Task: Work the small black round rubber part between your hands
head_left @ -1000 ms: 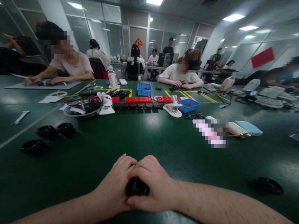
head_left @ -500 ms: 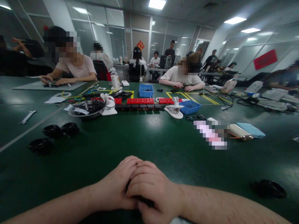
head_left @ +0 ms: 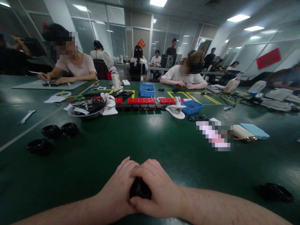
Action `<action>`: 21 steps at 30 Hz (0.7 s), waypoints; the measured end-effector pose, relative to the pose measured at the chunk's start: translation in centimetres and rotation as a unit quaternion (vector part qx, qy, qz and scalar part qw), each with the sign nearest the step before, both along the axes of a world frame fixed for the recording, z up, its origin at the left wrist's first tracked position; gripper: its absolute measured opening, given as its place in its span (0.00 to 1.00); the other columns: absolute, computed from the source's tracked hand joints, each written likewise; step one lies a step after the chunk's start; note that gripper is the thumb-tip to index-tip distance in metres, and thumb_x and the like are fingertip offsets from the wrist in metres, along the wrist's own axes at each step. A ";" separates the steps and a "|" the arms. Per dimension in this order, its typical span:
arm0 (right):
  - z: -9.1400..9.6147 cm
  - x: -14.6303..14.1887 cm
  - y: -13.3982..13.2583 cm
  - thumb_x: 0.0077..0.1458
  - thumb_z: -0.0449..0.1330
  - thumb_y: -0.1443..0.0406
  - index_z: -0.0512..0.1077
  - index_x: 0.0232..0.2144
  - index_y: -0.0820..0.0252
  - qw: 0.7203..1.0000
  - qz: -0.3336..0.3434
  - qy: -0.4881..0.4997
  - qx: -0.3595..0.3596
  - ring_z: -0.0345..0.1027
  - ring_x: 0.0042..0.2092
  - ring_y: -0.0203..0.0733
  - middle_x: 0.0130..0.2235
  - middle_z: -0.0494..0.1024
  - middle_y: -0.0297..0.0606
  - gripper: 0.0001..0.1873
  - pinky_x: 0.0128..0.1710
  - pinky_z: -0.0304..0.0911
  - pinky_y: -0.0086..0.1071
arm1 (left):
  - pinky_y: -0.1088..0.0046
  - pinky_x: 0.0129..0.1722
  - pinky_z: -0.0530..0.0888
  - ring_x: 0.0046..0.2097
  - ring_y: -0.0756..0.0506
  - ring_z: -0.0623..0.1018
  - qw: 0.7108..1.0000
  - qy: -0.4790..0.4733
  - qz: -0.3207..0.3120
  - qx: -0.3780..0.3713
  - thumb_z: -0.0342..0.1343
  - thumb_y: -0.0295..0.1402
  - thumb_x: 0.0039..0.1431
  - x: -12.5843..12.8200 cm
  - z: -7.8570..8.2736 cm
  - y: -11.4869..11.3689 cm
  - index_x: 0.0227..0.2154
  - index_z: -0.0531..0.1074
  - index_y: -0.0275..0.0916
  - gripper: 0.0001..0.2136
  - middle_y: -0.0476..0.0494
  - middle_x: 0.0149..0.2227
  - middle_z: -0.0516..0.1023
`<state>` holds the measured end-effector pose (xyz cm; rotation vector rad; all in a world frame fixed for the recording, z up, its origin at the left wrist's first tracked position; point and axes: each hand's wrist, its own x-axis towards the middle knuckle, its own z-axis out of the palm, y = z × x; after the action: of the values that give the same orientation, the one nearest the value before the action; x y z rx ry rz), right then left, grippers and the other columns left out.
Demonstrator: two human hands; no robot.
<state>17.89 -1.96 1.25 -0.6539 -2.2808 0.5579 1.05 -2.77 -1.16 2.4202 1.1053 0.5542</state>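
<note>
Hands: our left hand and right hand meet low in view, closed round one piece; right thumb across its near side, right fingers curled over the top. Left fingertips hidden.
Black coil: our black coil sits between both palms, glossy, mostly covered. Cannot tell whether it touches the worktop.
Grip: best, we judge, with even pressure from both palms; a lopsided squeeze could skew the loops.
Thumb: we'd want it flat along the near side, not poking into the middle.
Loose turns: any slack strand is out of sight to us; worth feeling for one with the fingers before easing pressure.
Elbows: low and wide suits us; forearms spread either side, wrists steady.
Right-side coil: one more coil lies well apart, beyond our right forearm.
Left-side coils: three coils lie grouped past our left forearm; useful to us for comparing shape.
Farther out: metal bowl, white clip, red socket strip; all clear of our elbows.
</note>
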 end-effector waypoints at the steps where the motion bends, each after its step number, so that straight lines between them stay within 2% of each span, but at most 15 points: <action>1: 0.1 0.0 0.0 0.53 0.51 0.54 0.65 0.38 0.62 1.000 0.005 0.002 0.002 0.63 0.35 0.41 0.34 0.73 0.40 0.18 0.36 0.57 0.36 | 0.48 0.55 0.56 0.42 0.40 0.69 1.000 -0.005 -0.003 -0.018 0.61 0.34 0.38 0.1 0.2 0.1 0.35 0.65 0.38 0.19 0.45 0.37 0.68; 4: 0.3 0.0 0.0 0.50 0.51 0.61 0.65 0.37 0.61 0.999 0.038 0.020 0.019 0.64 0.35 0.40 0.34 0.73 0.38 0.13 0.37 0.57 0.35 | 0.59 0.47 0.67 0.40 0.42 0.68 0.997 -0.022 -0.027 -0.068 0.60 0.30 0.37 0.1 1.2 0.6 0.33 0.67 0.39 0.16 0.47 0.36 0.66; 6: 0.4 -0.1 0.0 0.46 0.49 0.65 0.65 0.35 0.61 0.996 0.068 0.035 0.036 0.65 0.35 0.39 0.32 0.74 0.37 0.12 0.37 0.58 0.34 | 0.66 0.43 0.69 0.42 0.43 0.68 0.994 -0.029 -0.046 -0.092 0.61 0.27 0.35 0.0 1.8 0.9 0.35 0.69 0.40 0.18 0.47 0.38 0.65; 8: 0.5 -0.2 -0.1 0.42 0.46 0.68 0.65 0.33 0.60 0.993 0.097 0.045 0.051 0.66 0.34 0.37 0.29 0.73 0.35 0.13 0.40 0.59 0.34 | 0.67 0.45 0.68 0.43 0.43 0.67 0.993 -0.025 -0.065 -0.100 0.61 0.25 0.32 -0.1 2.2 1.2 0.35 0.70 0.41 0.20 0.48 0.39 0.65; 11: 0.6 -0.3 -0.2 0.41 0.45 0.69 0.65 0.32 0.60 0.988 0.124 0.057 0.071 0.68 0.34 0.35 0.27 0.73 0.34 0.14 0.46 0.58 0.34 | 0.66 0.47 0.67 0.44 0.42 0.66 0.993 -0.003 -0.081 -0.089 0.62 0.25 0.33 -0.3 2.4 1.4 0.35 0.71 0.41 0.20 0.48 0.40 0.64; 14: 0.8 -0.2 -0.2 0.42 0.46 0.68 0.65 0.33 0.60 0.985 0.132 0.069 0.087 0.69 0.38 0.35 0.29 0.74 0.34 0.14 0.51 0.55 0.35 | 0.62 0.51 0.65 0.46 0.41 0.66 0.993 0.013 -0.093 -0.069 0.63 0.28 0.35 -0.3 2.5 1.4 0.42 0.69 0.41 0.25 0.46 0.43 0.65; 18: 1.1 -0.1 -0.2 0.47 0.47 0.64 0.65 0.37 0.61 0.988 0.109 0.064 0.086 0.66 0.41 0.38 0.33 0.74 0.37 0.13 0.49 0.57 0.35 | 0.52 0.59 0.53 0.51 0.39 0.66 0.993 0.038 -0.104 -0.033 0.62 0.36 0.40 -0.5 2.1 1.1 0.51 0.61 0.43 0.32 0.44 0.48 0.67; 21: 1.0 0.1 -0.3 0.51 0.48 0.62 0.64 0.40 0.62 0.995 0.060 0.050 0.063 0.65 0.41 0.41 0.36 0.73 0.40 0.15 0.45 0.58 0.37 | 0.46 0.59 0.49 0.53 0.36 0.65 0.997 0.038 -0.072 0.010 0.63 0.44 0.38 -0.6 1.1 0.7 0.53 0.58 0.43 0.36 0.41 0.51 0.65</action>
<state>17.97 -2.25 2.21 -0.4191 -2.2503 0.4866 0.45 -2.11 -0.11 2.5324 0.9480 0.4318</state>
